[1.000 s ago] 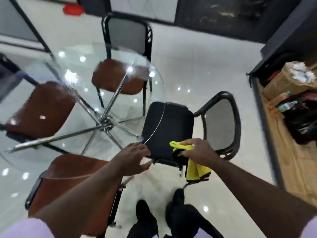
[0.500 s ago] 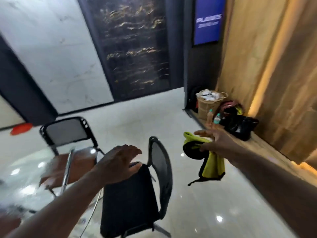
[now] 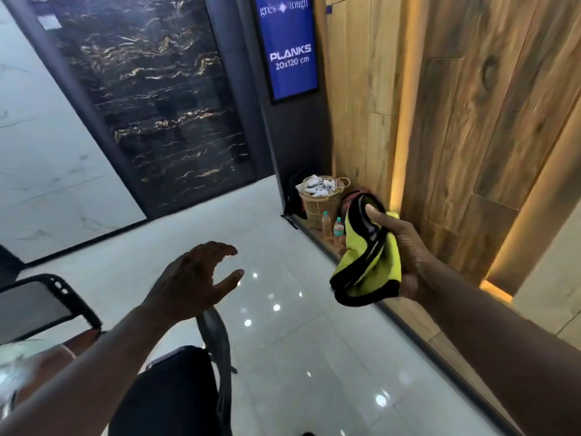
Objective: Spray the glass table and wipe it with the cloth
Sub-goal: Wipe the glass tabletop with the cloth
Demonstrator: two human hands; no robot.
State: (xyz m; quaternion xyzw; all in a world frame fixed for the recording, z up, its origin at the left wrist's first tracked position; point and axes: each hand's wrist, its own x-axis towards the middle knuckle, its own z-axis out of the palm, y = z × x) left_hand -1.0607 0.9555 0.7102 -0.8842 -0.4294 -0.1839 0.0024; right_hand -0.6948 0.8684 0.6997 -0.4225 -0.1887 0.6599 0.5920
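My right hand (image 3: 405, 256) grips a bunched yellow cloth with a black edge (image 3: 369, 265), held up in the air at the right. In mid-air above a black chair, my left hand (image 3: 195, 278) hovers with loosely curved fingers and holds nothing. Only a small blurred piece of the glass table (image 3: 19, 360) shows at the lower left edge. No spray bottle is in view.
A black chair (image 3: 176, 391) stands below my left arm, a second mesh-backed chair (image 3: 41, 306) at the left. A woven basket (image 3: 322, 201), two small bottles (image 3: 332, 226) and bags sit on a wooden ledge by the plank wall. Glossy white floor tiles (image 3: 298, 357) lie ahead.
The view has swung up and right, away from the glass table toward the wall. Both hands rose; the right hand now holds the cloth bunched higher, and the left hand left the table edge.
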